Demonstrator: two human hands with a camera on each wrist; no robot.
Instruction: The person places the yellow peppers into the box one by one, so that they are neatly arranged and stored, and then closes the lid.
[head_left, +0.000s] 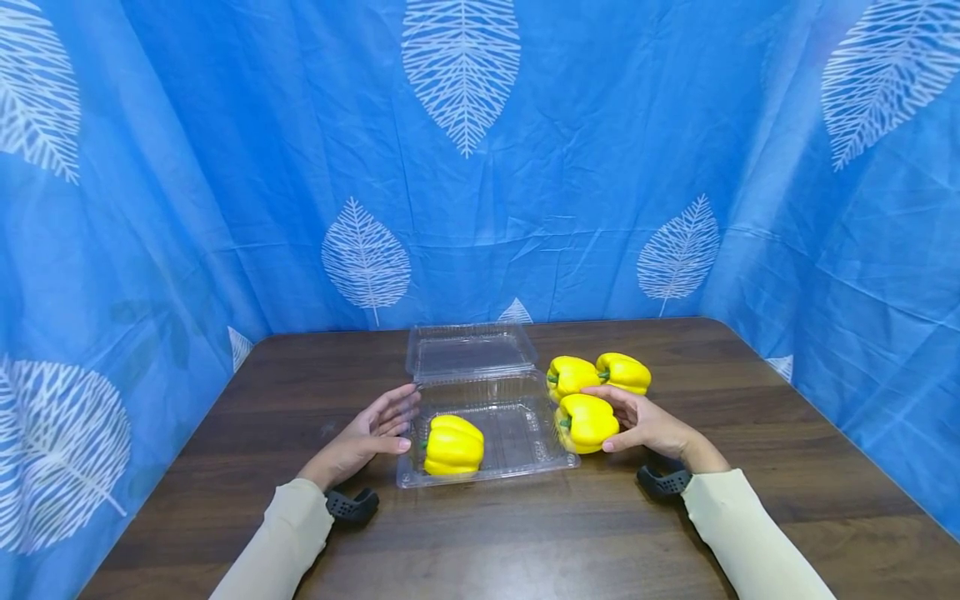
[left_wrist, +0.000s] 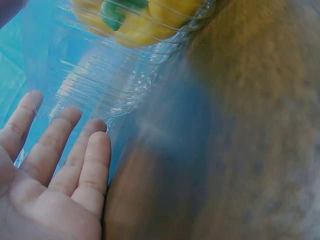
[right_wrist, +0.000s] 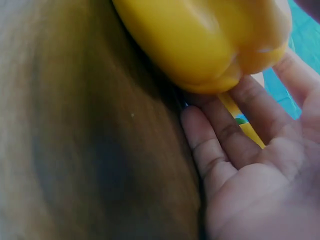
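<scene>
The pepper [head_left: 585, 422] nearest the right hand [head_left: 647, 422] is yellow with a green stem and sits on the brown surface [head_left: 525, 533], just beside the right edge of a clear plastic box [head_left: 517, 433]. The right hand cups it from the far and right sides, fingers curved round it; in the right wrist view the fingers [right_wrist: 225, 135] lie under and against the pepper's skin [right_wrist: 210, 40]. The box stands open, its lid [head_left: 468, 350] folded back away from the person. A second pepper [head_left: 452, 445] lies inside the box, at its near left corner. The left hand [head_left: 375, 429] is held with straight, relaxed fingers at the box's left wall, gripping nothing; the left wrist view shows the fingertips [left_wrist: 97, 142] just at the clear ribbed plastic [left_wrist: 100, 85]. Two more peppers [head_left: 572, 375] [head_left: 625, 372] lie side by side, touching, behind the held one.
</scene>
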